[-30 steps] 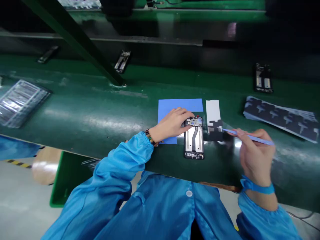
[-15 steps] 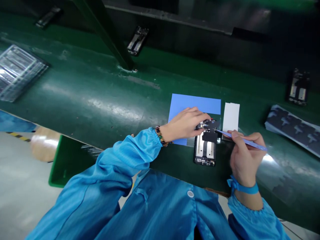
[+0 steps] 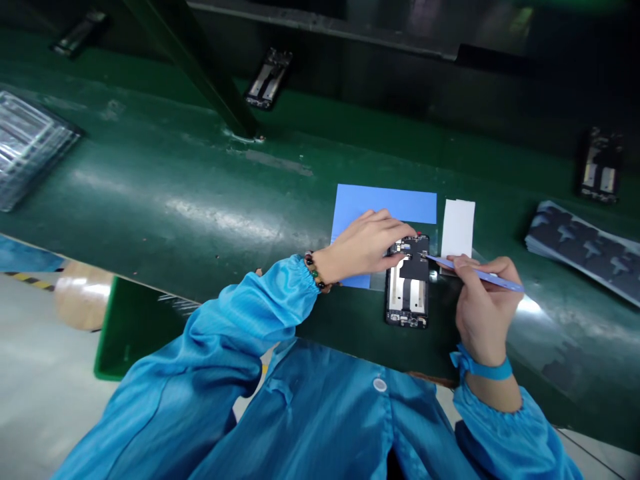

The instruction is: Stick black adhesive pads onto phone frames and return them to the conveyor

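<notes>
An opened smartphone lies on the green bench with its inner frame and circuit parts showing. My left hand grips its upper left part, fingers at the top edge and thumb on the left side. In my right hand is a pair of blue-purple tweezers, held like a pen. Their tips touch or hover just over the right side of a black sheet, which lies across the phone's upper half. Part of the phone's top left is hidden by my left fingers.
Under my left hand is a blue sheet, with white paper strips beside it. Patterned dark sheets are stacked at right. Other opened phones lie behind, near a green post. Clear trays sit far left.
The black sheet stuck out past the phone's right edge and now lies within its outline. The tweezer tips moved slightly with it. My left hand keeps its hold on the phone.
</notes>
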The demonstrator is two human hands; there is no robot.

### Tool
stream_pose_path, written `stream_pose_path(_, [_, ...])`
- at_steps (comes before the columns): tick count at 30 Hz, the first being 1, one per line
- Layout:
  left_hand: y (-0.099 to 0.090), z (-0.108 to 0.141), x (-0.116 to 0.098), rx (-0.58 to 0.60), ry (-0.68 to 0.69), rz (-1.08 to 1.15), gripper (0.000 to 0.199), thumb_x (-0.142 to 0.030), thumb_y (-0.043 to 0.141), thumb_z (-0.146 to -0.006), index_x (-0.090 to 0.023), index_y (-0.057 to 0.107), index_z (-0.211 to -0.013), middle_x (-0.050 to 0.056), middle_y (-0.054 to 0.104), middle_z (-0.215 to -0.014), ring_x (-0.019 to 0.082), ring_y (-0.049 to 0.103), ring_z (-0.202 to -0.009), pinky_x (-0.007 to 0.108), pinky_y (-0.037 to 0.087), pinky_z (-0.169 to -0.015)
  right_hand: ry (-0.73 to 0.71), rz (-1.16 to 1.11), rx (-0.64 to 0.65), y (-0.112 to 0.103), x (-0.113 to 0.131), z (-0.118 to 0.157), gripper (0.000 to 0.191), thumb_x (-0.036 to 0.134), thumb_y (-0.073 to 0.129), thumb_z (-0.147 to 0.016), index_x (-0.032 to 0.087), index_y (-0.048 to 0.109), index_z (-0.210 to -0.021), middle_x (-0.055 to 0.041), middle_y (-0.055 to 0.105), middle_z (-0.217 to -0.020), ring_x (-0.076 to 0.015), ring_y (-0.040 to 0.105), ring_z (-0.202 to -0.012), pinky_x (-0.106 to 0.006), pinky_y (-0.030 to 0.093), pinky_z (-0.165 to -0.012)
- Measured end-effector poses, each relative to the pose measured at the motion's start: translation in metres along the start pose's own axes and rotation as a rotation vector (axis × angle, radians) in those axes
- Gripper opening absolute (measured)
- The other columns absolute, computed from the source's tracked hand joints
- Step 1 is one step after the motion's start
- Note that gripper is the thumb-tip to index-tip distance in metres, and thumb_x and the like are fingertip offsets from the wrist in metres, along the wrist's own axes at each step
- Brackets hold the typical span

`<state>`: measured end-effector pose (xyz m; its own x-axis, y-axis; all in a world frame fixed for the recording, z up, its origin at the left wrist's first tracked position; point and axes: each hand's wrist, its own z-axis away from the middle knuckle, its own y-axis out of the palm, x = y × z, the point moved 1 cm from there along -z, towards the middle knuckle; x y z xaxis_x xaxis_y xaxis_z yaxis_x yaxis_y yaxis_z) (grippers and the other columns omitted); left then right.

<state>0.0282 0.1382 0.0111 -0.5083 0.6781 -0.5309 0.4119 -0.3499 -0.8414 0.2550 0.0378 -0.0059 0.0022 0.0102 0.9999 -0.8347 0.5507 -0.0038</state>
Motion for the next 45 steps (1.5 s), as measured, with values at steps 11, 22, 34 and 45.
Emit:
stream_pose_path(11, [0.002,0.001,0.0,0.029,0.061,-0.083,0.036,-0.032,0.055,-0.116,-0.026,0.075,-0.144,0.011,0.07,-0.152,0.03,0.06,-0.131,0.044,0.048,-0.102,0.01,0.032,0.021,-0.002,-0.001,0.0,0.042,0.034,0.097,-0.083,0.028,0.055,-0.085,0.0023,0.081,-0.089,-0.0238,0.085,-0.099,-0.054,0.06,-0.119])
stream_pose_path(22, [0.009,0.0,-0.015,0.024,0.109,-0.315,0.057,-0.018,0.047,-0.113,-0.023,0.054,-0.169,0.017,0.054,-0.171,0.037,0.057,-0.149,0.053,0.051,-0.119,-0.114,-0.084,-0.175,-0.025,0.001,-0.017,0.037,0.033,0.095,-0.078,0.028,0.058,-0.079,0.0072,0.061,-0.069,-0.0213,0.078,-0.081,-0.046,0.069,-0.099])
stream_pose_path(34, [0.041,0.115,-0.081,0.119,0.193,-0.17,0.09,-0.085,0.056,-0.104,-0.022,0.054,-0.17,0.011,0.049,-0.18,0.031,0.052,-0.165,0.049,0.042,-0.14,-0.019,0.063,-0.14,-0.069,0.0,-0.019,0.04,0.047,0.101,-0.078,0.029,0.066,-0.085,-0.0015,0.074,-0.084,-0.0281,0.083,-0.095,-0.052,0.068,-0.099])
stream_pose_path(45, [0.036,0.126,-0.062,-0.086,-0.168,-0.259,0.055,-0.057,0.063,-0.113,-0.023,0.07,-0.155,0.007,0.073,-0.158,0.03,0.07,-0.138,0.048,0.057,-0.118,-0.057,0.164,0.389,0.016,0.007,0.022,0.037,0.053,0.093,-0.09,0.026,0.069,-0.087,-0.0035,0.082,-0.095,-0.0248,0.08,-0.1,-0.046,0.065,-0.095])
